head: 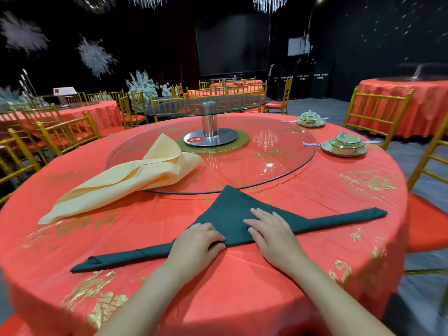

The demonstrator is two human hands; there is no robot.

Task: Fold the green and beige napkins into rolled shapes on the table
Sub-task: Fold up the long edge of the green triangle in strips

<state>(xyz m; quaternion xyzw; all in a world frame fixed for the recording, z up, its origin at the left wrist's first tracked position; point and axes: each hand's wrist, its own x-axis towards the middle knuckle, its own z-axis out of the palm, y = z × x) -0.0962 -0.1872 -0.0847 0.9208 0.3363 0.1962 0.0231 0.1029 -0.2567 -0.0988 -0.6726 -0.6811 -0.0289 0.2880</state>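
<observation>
- Bare forearms reach across the round desk in red-and-gold cloth (218, 294) toward the clear round glass turntable (271, 166).
- Short of the turntable, the left grip (196, 241) pinches the rolled near edge of the dark green cloth napkin (230, 209), fingers over and thumb under.
- Beside it, the right grip (271, 232) lies released, its straight fingers flat on the same napkin.
- That napkin is a long rolled band, and its triangular tip reaches the turntable's near rim.
- Draped over the turntable's left rim lies the loosely folded pale beige cloth napkin (135, 175).
</observation>
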